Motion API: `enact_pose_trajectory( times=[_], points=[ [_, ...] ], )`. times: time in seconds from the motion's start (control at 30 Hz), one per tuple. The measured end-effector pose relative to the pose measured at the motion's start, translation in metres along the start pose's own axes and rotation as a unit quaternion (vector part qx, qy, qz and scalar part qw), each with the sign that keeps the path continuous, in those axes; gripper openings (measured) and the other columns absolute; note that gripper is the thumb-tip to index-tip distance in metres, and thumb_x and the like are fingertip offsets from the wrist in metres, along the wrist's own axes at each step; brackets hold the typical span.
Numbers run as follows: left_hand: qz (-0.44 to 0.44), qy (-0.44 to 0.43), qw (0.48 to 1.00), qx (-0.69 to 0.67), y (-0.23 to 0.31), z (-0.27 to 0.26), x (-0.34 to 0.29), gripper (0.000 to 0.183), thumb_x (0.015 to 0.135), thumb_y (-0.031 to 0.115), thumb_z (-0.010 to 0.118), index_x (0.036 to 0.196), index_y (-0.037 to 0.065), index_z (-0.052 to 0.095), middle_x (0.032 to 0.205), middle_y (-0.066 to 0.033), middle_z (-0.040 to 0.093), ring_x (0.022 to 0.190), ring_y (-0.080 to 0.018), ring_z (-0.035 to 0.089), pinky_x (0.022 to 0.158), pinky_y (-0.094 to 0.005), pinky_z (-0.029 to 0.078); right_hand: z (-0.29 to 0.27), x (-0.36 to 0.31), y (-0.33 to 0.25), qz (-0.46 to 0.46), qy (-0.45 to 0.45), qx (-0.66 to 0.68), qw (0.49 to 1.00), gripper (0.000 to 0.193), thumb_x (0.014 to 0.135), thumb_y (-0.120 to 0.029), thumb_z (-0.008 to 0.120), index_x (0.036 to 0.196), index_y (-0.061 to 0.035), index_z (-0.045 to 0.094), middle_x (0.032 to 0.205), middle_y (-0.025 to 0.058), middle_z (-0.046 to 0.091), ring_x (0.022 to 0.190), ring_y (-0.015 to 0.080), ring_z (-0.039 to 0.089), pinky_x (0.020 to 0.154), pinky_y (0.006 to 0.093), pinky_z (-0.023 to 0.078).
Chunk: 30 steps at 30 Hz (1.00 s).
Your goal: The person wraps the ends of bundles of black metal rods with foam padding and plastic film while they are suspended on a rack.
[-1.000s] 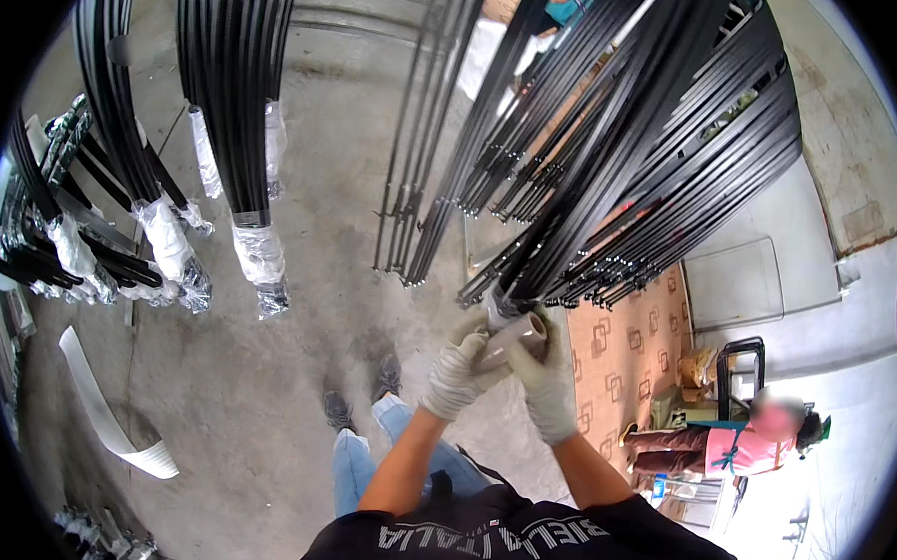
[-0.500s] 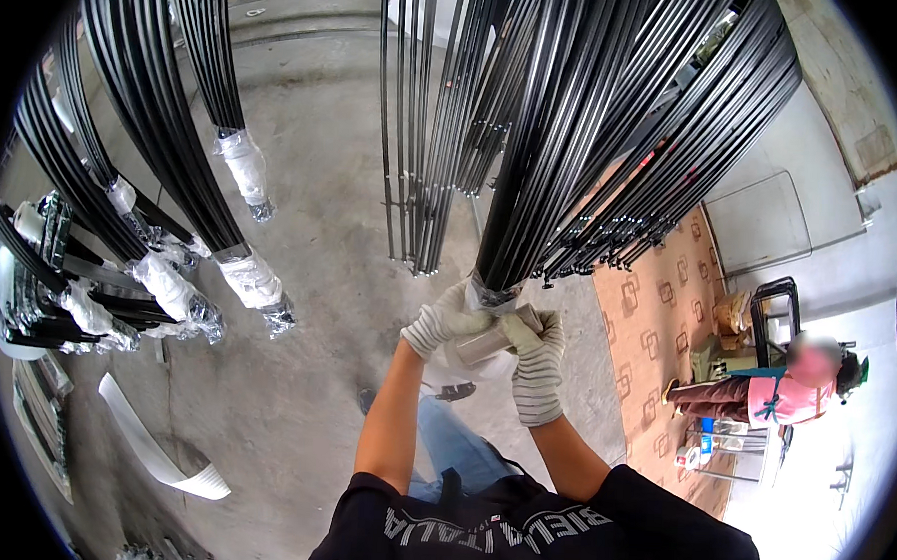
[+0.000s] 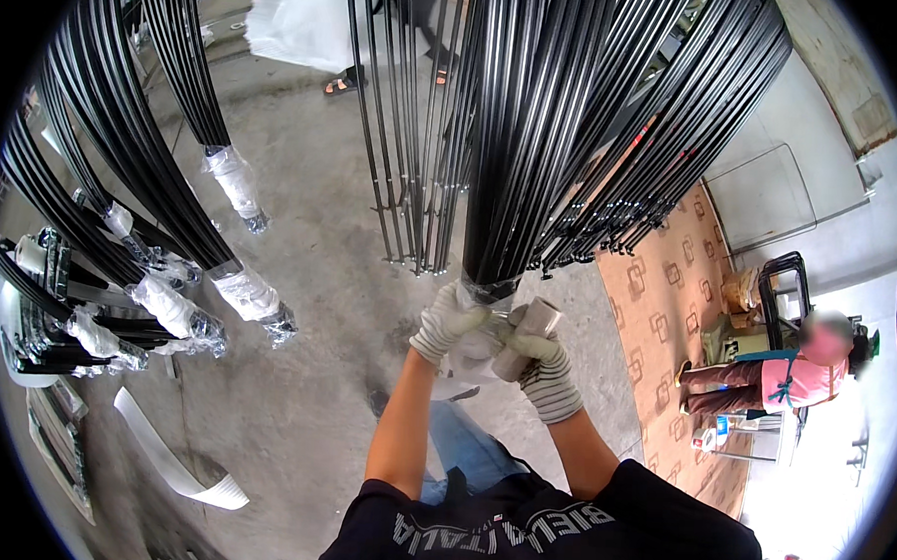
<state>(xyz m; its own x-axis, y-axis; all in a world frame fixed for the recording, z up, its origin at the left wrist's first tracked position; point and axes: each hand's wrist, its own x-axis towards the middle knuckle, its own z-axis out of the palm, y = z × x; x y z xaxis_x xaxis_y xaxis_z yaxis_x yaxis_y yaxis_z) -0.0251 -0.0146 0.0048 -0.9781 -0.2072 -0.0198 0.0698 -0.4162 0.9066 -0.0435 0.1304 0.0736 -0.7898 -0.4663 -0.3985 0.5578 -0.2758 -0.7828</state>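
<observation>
Both my hands wear pale knit gloves with striped cuffs. A bundle of long black rods hangs in front of me, its lower end covered in clear plastic film. My left hand is closed on that wrapped end, at its left side. In my right hand is a roll of plastic film, held tilted just right of the bundle's end. Film stretches between the bundle and the roll; the bundle's very tip is partly hidden by film and gloves.
More black rods hang right, and thin ones left. Film-wrapped bundles hang at far left. A white foam strip lies on the concrete floor. A person in pink stands right; another's sandalled foot shows behind the rods.
The roll in my right hand has turned more upright and moved slightly right. My left hand stays at the bundle's end. White sheeting and a sandalled person have come further into view at the top.
</observation>
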Motion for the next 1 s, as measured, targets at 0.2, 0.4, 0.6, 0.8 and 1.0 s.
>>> enact_pose_trajectory(
  times=[0.2, 0.4, 0.6, 0.8, 1.0],
  points=[
    [0.014, -0.008, 1.000, -0.005, -0.004, -0.003, -0.001, 0.031, 0.074, 0.017, 0.055, 0.099, 0.003, 0.045, 0.091, -0.0020, 0.053, 0.080, -0.0089, 0.050, 0.072, -0.0229, 0.042, -0.057, 0.040, -0.019, 0.012, -0.132, -0.076, 0.988, 0.033, 0.061, -0.003, 0.058, 0.093, -0.0017, 0.050, 0.073, 0.0098, 0.054, 0.059, 0.0194, 0.054, 0.058, 0.0320, 0.049],
    [0.062, 0.089, 0.993, -0.055, -0.048, -0.011, -0.021, 0.031, 0.081, 0.026, 0.049, 0.101, 0.002, 0.047, 0.094, -0.0039, 0.054, 0.084, -0.0105, 0.050, 0.076, -0.0241, 0.041, -0.001, 0.164, 0.020, 0.050, -0.136, -0.073, 0.987, 0.030, 0.068, -0.007, 0.055, 0.097, -0.0028, 0.048, 0.085, 0.0094, 0.052, 0.064, 0.0177, 0.052, 0.064, 0.0320, 0.046],
    [0.119, 0.443, 0.887, -0.047, -0.014, 0.020, -0.034, 0.035, 0.084, 0.028, 0.047, 0.108, 0.002, 0.046, 0.098, -0.0055, 0.054, 0.087, -0.0132, 0.050, 0.081, -0.0255, 0.039, 0.023, 0.156, 0.044, 0.056, -0.172, -0.018, 0.983, 0.030, 0.073, -0.010, 0.052, 0.101, -0.0024, 0.047, 0.094, 0.0093, 0.050, 0.075, 0.0170, 0.051, 0.072, 0.0315, 0.043],
    [-0.129, 0.363, 0.910, -0.157, -0.025, -0.017, -0.020, 0.034, 0.076, 0.007, 0.058, 0.108, 0.005, 0.047, 0.099, -0.0058, 0.054, 0.090, -0.0108, 0.049, 0.078, -0.0238, 0.040, 0.040, 0.141, 0.042, 0.022, -0.157, -0.004, 0.987, 0.030, 0.077, -0.012, 0.050, 0.105, -0.0021, 0.046, 0.104, 0.0093, 0.047, 0.086, 0.0164, 0.050, 0.080, 0.0309, 0.039],
    [0.040, 0.361, 0.898, -0.249, -0.010, -0.017, -0.017, 0.029, 0.075, 0.007, 0.060, 0.102, 0.004, 0.051, 0.089, -0.0014, 0.056, 0.074, -0.0087, 0.053, 0.064, -0.0206, 0.044, 0.015, 0.044, 0.038, -0.150, 0.027, -0.182, 0.972, 0.035, 0.076, -0.015, 0.053, 0.108, -0.0021, 0.045, 0.113, 0.0086, 0.044, 0.096, 0.0162, 0.048, 0.086, 0.0308, 0.036]
  ],
)
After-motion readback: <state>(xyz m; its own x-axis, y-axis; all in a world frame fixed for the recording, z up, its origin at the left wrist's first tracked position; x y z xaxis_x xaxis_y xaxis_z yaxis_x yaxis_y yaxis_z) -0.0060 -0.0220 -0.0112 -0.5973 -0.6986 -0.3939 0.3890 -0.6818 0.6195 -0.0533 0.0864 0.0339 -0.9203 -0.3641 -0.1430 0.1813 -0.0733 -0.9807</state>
